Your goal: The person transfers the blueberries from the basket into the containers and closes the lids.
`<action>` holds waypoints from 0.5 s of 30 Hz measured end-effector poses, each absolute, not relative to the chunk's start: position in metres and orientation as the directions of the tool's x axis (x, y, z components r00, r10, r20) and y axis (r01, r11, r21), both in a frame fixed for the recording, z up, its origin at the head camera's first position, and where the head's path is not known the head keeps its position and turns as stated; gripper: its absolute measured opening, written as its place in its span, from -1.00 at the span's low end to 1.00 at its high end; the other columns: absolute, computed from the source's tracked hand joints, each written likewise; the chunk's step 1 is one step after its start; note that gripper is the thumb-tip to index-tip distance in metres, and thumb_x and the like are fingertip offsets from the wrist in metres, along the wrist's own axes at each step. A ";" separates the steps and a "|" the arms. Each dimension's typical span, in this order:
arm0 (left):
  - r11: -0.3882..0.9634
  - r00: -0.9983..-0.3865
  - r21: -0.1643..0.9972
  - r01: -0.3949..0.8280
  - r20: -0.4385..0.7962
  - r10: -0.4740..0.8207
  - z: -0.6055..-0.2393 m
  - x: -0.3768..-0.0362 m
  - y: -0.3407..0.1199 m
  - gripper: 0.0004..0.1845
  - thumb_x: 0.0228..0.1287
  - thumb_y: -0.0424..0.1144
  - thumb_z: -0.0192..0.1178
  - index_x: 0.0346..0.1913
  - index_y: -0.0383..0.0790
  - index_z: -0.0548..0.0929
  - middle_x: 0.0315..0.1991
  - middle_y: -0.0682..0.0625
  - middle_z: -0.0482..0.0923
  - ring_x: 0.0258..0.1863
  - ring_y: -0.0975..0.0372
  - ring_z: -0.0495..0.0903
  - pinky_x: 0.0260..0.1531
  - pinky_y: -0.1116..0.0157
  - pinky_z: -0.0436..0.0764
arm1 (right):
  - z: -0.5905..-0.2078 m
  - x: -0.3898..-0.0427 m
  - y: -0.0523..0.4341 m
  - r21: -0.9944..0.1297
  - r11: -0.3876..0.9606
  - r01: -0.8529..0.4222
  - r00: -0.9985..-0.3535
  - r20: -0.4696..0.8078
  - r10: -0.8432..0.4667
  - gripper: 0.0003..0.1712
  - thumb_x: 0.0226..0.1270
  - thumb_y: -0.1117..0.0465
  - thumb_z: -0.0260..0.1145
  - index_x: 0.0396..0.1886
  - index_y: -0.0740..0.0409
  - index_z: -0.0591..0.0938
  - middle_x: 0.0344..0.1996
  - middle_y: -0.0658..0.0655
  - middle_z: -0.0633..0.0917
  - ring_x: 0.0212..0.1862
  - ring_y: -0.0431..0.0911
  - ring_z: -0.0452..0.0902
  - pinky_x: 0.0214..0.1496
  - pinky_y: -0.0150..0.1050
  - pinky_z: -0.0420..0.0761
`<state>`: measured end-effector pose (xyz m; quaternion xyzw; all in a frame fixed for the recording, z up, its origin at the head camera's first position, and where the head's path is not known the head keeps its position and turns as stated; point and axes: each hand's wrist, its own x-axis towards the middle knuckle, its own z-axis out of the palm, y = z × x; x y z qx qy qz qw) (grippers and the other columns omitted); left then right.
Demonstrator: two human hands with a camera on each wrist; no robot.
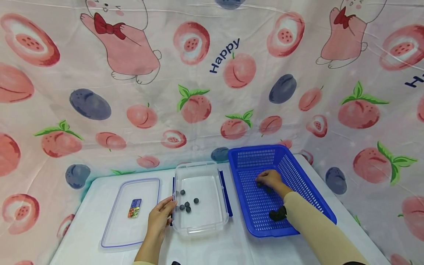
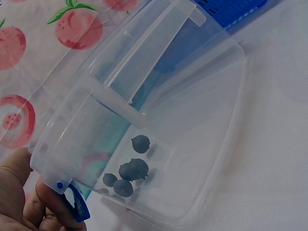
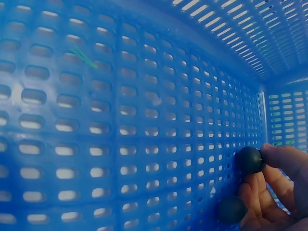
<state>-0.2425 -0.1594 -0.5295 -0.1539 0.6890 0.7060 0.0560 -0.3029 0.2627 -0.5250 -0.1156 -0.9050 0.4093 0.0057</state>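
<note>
A clear plastic container [image 1: 200,224] stands in the middle of the white table with several dark blueberries [image 1: 187,204] in it. My left hand [image 1: 161,216] holds its left wall by the blue latch; the left wrist view shows the fingers [image 2: 45,207] at that latch and the berries [image 2: 133,170] inside. My right hand [image 1: 269,180] reaches into the blue slotted basket [image 1: 308,191] on the right. In the right wrist view its fingertips [image 3: 284,166] pinch one dark blueberry [image 3: 250,160], and another berry [image 3: 232,210] lies against the hand.
The container's clear lid [image 1: 130,213] with a small label lies flat to the left. A fruit-print cloth [image 1: 198,81] hangs behind and around the table. A dark wrist-mounted device [image 1: 277,214] sits on my right forearm inside the basket.
</note>
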 end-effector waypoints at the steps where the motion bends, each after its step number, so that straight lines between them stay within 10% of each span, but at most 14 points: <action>1: -0.044 -0.947 0.956 -0.292 -0.295 -0.131 -0.530 -0.243 -0.160 -0.44 0.26 -0.07 0.35 0.25 -0.26 0.55 -0.32 0.25 0.59 -0.30 0.33 0.45 -0.52 0.46 0.47 | -0.524 -0.303 0.261 -0.738 0.636 0.224 -0.969 -0.098 0.228 -0.71 0.17 0.17 0.43 -0.24 0.33 0.75 -0.33 0.22 0.75 -0.31 0.01 0.65 -0.25 -0.13 0.63; 15: -0.048 -0.946 0.954 -0.294 -0.298 -0.126 -0.531 -0.243 -0.160 -0.43 0.27 -0.06 0.34 0.26 -0.26 0.54 -0.31 0.26 0.59 -0.27 0.31 0.44 -0.52 0.45 0.48 | -0.525 -0.304 0.259 -0.735 0.634 0.240 -0.960 -0.081 0.269 -0.70 0.20 0.20 0.40 -0.20 0.37 0.73 -0.36 0.21 0.75 -0.32 -0.04 0.64 -0.25 -0.15 0.61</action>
